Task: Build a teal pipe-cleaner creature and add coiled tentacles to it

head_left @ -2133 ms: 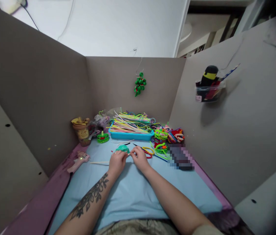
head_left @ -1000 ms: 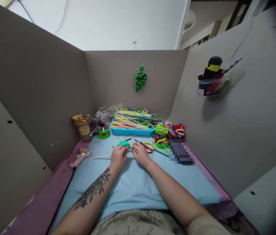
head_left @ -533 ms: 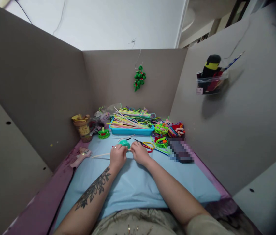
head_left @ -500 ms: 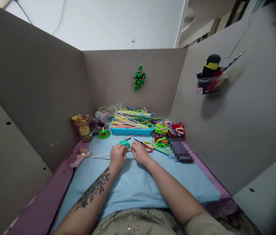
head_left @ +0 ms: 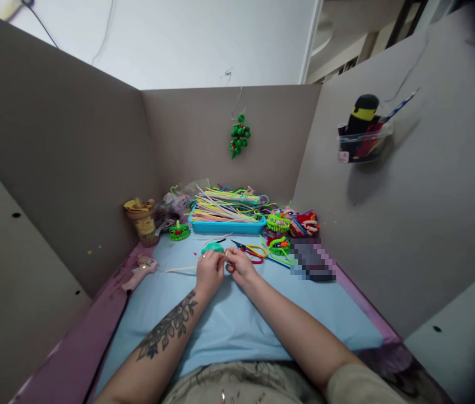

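My left hand (head_left: 211, 270) is closed in a pinch over a white pipe cleaner (head_left: 180, 269), whose long free end runs out to the left just above the cloth. Against its fingertips, my right hand (head_left: 239, 265) pinches the other end of the same strand, mostly covered by the fingers. Just beyond the left fingers lies a teal fuzzy piece (head_left: 212, 247), partly hidden by them. Scissors (head_left: 254, 252) with red and yellow handles rest right of my right hand, blades pointing left. A few loose strands lie behind the teal piece.
A blue tray (head_left: 229, 227) piled with pipe cleaners stands at the back. Green fuzzy pieces (head_left: 179, 231), a pink glue gun (head_left: 141, 273) and a cup (head_left: 142, 221) are on the left. Colourful fuzzy pieces (head_left: 303, 224) and a blurred dark object (head_left: 313, 261) occupy the right. Grey panels surround the table.
Both hands have come closer together, fingertips now meeting. My left hand shifted right, and the pipe cleaner's free end moved right with it.
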A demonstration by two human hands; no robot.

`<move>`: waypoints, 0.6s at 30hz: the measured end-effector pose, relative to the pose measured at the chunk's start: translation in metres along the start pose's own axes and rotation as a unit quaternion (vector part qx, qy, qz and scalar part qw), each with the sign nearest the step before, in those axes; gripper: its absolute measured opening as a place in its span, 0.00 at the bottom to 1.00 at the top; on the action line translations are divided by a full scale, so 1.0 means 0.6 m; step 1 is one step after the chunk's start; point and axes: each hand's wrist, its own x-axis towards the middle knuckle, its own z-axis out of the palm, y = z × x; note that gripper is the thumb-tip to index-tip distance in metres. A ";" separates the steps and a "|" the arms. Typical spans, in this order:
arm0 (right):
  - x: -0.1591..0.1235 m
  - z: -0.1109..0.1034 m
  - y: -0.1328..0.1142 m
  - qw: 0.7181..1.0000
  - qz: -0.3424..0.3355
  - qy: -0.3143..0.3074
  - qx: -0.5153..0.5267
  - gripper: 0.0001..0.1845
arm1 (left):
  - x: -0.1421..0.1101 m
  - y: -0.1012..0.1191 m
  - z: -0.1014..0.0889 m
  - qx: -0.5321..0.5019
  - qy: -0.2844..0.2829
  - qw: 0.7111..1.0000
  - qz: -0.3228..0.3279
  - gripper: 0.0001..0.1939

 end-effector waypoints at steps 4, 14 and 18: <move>0.004 -0.016 -0.008 0.992 -0.042 0.004 -0.121 0.11 | 0.000 -0.010 -0.008 0.013 0.000 1.000 -0.003 0.07; -0.002 -0.036 -0.023 0.846 -0.292 -0.033 -0.445 0.03 | -0.001 -0.028 -0.013 0.038 -0.032 0.999 0.014 0.09; -0.001 -0.035 -0.020 0.854 -0.278 -0.021 -0.440 0.05 | -0.002 -0.029 -0.011 -0.007 -0.034 0.999 0.011 0.08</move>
